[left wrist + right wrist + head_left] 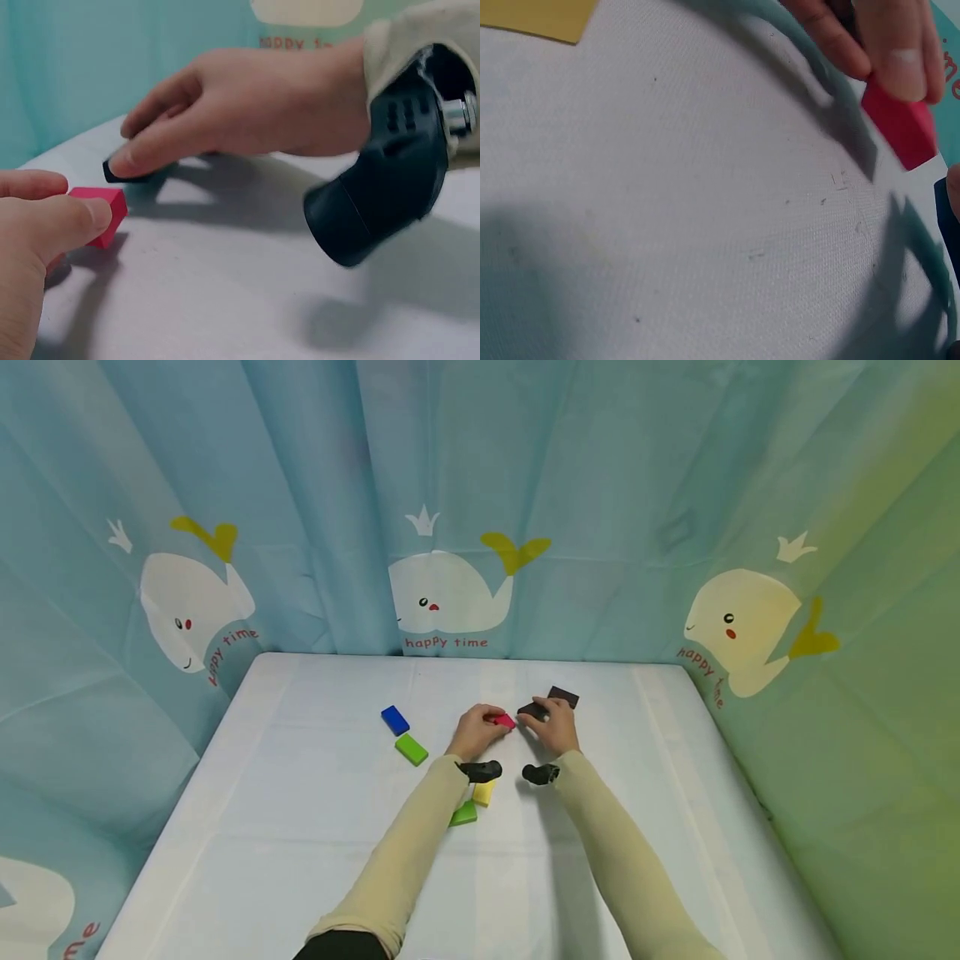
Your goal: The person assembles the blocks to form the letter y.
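Near the middle of the white table [322, 860], my left hand [477, 732] pinches a pinkish-red block [506, 721] between thumb and fingers. The left wrist view shows the thumb along the side of this red block [109, 210]. Just to the right, my right hand [556, 727] holds a black block [531, 710] by its sides, low over the cloth. A short gap separates the red and black blocks. Behind the right hand lies a second black block [564, 697]. Only a dark edge of the held black block [946, 225] enters the right wrist view.
Left of the hands lie a blue block [395, 720] and a green block [412, 749]. Beside the left forearm are a yellow block [483, 792] and another green block [464, 814], partly covered by the sleeve. A whale-print curtain [315, 510] surrounds the table.
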### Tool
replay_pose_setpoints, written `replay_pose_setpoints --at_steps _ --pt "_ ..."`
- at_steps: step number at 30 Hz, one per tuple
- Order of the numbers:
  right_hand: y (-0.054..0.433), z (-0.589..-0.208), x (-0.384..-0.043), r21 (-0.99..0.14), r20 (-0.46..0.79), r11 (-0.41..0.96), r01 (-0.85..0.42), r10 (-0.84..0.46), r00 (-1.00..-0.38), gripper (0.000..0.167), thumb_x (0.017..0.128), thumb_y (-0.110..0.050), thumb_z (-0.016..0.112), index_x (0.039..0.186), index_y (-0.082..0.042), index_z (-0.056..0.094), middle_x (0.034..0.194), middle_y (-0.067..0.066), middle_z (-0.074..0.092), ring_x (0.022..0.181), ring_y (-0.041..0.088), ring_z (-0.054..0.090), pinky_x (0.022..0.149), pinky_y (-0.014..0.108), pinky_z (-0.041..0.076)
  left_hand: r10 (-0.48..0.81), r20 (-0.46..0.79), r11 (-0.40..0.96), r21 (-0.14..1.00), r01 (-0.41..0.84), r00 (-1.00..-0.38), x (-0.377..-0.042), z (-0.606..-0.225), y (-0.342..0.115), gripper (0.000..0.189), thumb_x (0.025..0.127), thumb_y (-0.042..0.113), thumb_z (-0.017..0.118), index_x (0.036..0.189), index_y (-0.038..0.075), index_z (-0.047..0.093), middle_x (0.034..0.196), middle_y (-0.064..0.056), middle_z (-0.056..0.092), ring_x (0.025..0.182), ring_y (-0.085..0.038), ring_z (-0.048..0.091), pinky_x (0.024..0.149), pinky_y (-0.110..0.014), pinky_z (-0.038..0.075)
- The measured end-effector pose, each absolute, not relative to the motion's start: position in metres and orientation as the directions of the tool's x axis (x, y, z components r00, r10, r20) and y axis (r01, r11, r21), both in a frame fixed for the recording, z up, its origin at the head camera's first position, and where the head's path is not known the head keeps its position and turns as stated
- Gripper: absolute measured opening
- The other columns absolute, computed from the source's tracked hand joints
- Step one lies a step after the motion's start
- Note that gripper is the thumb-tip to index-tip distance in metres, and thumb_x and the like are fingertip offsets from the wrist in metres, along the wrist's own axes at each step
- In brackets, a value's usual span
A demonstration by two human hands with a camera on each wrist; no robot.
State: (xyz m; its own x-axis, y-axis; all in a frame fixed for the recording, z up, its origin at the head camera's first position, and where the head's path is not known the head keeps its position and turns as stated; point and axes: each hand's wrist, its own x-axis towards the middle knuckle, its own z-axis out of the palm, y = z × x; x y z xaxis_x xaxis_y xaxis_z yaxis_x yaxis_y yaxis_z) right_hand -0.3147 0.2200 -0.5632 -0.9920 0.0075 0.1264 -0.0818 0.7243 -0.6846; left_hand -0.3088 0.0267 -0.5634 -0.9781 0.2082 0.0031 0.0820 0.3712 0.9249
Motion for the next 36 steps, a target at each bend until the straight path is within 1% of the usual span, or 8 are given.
replay_pose_setpoints --at_steps 3,6,12,19,25,32,36 --pt "0.218 -0.564 -0.314 -0.688 0.126 0.721 -0.079 0.012 -0.992 0.060 0.088 -0.036 0.073 0.135 -0.003 0.057 0.135 0.027 0.042 0.127 0.042 0.040 0.107 0.054 0.033 0.210 0.000 0.394 0.915 0.085 -0.978 -0.309 -0.567 0.028 0.035 0.088 0.014 0.075 0.121 0.007 0.067 0.115 -0.006 0.061 0.097 -0.015 0.061 0.087 -0.029 0.051" --pt "0.217 -0.564 -0.314 -0.691 0.135 0.718 -0.084 0.014 -0.991 0.059 0.088 -0.035 0.073 0.135 -0.003 0.058 0.135 0.028 0.042 0.127 0.043 0.039 0.107 0.055 0.032 0.208 0.011 0.411 0.906 0.098 -0.978 -0.308 -0.568 0.029 0.034 0.087 0.010 0.074 0.120 0.005 0.067 0.115 -0.009 0.061 0.099 -0.017 0.061 0.088 -0.030 0.051" --pt "0.217 -0.568 -0.315 -0.669 0.150 0.735 -0.108 -0.008 -0.989 0.058 0.087 -0.032 0.074 0.134 0.000 0.058 0.134 0.030 0.044 0.127 0.045 0.039 0.108 0.055 0.032 0.211 0.014 0.454 0.884 0.111 -0.977 -0.306 -0.567 0.031 0.032 0.089 0.011 0.073 0.119 0.006 0.067 0.117 -0.009 0.060 0.101 -0.019 0.059 0.089 -0.032 0.050" --pt "0.218 -0.573 -0.315 -0.634 0.188 0.758 -0.151 -0.038 -0.981 0.053 0.088 -0.028 0.074 0.130 0.001 0.061 0.132 0.030 0.048 0.126 0.048 0.041 0.107 0.056 0.032 0.229 0.015 0.481 0.868 0.126 -0.973 -0.306 -0.567 0.033 0.031 0.089 0.012 0.073 0.119 0.006 0.068 0.118 -0.010 0.060 0.103 -0.020 0.059 0.091 -0.033 0.049" --pt "0.219 -0.575 -0.315 -0.636 0.210 0.750 -0.179 -0.055 -0.976 0.051 0.087 -0.028 0.075 0.128 0.000 0.063 0.131 0.029 0.050 0.124 0.047 0.043 0.106 0.057 0.032 0.239 0.035 0.511 0.845 0.157 -0.970 -0.307 -0.570 0.035 0.031 0.088 0.013 0.074 0.118 0.005 0.068 0.115 -0.010 0.060 0.100 -0.019 0.057 0.090 -0.033 0.048" --pt "0.216 -0.575 -0.314 -0.656 0.194 0.739 -0.156 -0.034 -0.980 0.051 0.086 -0.030 0.076 0.127 -0.002 0.063 0.131 0.028 0.049 0.123 0.047 0.043 0.104 0.058 0.033 0.234 0.067 0.526 0.830 0.184 -0.970 -0.311 -0.575 0.036 0.032 0.086 0.015 0.077 0.115 0.005 0.068 0.108 -0.008 0.060 0.094 -0.017 0.056 0.085 -0.031 0.048" --pt "0.215 -0.575 -0.314 -0.665 0.193 0.731 -0.153 -0.030 -0.981 0.051 0.086 -0.030 0.075 0.128 -0.002 0.063 0.130 0.027 0.049 0.122 0.047 0.043 0.104 0.058 0.032 0.230 0.075 0.536 0.823 0.191 -0.970 -0.311 -0.573 0.037 0.033 0.085 0.015 0.077 0.114 0.004 0.067 0.107 -0.009 0.061 0.094 -0.018 0.056 0.084 -0.031 0.048"
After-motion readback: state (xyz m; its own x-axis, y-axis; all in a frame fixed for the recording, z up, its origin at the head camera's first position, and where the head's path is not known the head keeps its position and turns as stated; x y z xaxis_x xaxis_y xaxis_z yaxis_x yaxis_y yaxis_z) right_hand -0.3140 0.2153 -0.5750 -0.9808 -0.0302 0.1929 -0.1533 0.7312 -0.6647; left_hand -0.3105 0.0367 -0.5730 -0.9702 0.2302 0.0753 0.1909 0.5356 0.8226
